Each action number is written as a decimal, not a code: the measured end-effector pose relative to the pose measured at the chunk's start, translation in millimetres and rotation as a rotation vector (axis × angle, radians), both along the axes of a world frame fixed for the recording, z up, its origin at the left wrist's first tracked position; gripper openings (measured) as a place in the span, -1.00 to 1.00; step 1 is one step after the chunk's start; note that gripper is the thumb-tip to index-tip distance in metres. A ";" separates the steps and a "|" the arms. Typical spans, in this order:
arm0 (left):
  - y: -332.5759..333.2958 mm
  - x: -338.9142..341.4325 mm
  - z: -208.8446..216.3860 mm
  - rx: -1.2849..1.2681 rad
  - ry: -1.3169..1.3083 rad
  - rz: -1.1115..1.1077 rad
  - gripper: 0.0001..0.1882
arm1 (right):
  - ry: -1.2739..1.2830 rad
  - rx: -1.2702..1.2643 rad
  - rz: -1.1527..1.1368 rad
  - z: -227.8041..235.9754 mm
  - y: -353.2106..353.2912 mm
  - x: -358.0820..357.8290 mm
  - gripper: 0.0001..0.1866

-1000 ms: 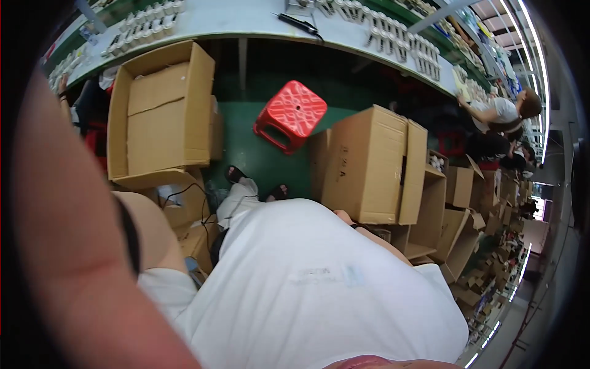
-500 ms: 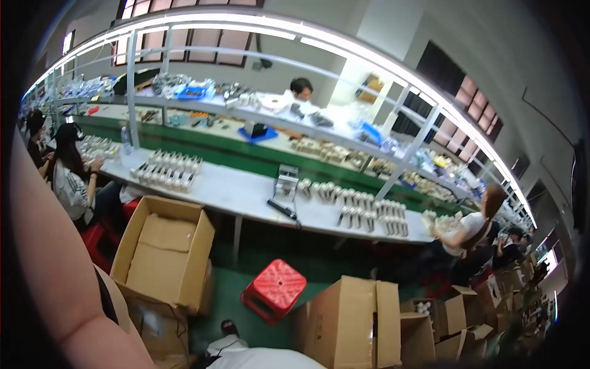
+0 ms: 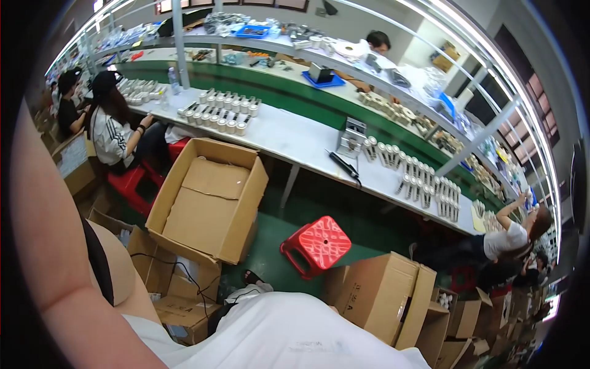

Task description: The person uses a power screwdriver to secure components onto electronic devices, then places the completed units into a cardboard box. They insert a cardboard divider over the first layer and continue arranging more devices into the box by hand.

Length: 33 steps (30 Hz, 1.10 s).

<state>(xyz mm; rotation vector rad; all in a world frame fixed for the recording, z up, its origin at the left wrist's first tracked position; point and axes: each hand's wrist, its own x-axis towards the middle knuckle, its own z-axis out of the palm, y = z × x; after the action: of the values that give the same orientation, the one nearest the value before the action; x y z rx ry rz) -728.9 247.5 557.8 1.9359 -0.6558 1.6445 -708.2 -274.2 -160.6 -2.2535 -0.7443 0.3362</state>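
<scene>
My bare left arm (image 3: 58,246) rises along the left edge, large and close, with its hand outside the picture. Neither my left nor my right hand shows. Below me is my white shirt (image 3: 276,332). Ahead, a red plastic stool (image 3: 324,241) stands on the green floor, between an open cardboard box (image 3: 203,178) on the left and a tall cardboard box (image 3: 375,295) on the right. On the white workbench (image 3: 295,132) behind it sit a small metal device (image 3: 352,136) and a black stick-shaped tool (image 3: 344,166).
Rows of white cylindrical parts with handles (image 3: 224,114) stand at the bench's left, with more such parts (image 3: 424,181) at its right. A seated person (image 3: 117,129) works at left; another person (image 3: 504,243) is at far right. A cable (image 3: 184,270) hangs over lower boxes.
My view has tilted down and turned left: bench, stool and boxes now appear higher and farther right. More of my shirt shows. The person at far right has raised an arm toward the shelf.
</scene>
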 end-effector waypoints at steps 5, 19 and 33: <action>38.7 -23.1 -14.9 0.008 0.125 0.150 -0.26 | 0.288 -0.472 0.023 62.5 117.0 64.7 -0.68; 26.7 -144.8 -417.5 -1.689 0.597 0.635 -0.49 | 0.544 0.154 -0.003 245.9 455.2 295.5 -0.82; -19.9 -35.2 -515.0 -1.944 0.788 1.566 -0.60 | -0.586 -0.292 0.582 226.4 840.6 470.4 -0.21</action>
<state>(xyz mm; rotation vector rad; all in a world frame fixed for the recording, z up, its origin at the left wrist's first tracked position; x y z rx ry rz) -764.1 227.6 42.7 0.8416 2.2811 0.7203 -237.9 566.4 65.7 -2.3837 -1.7683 0.0392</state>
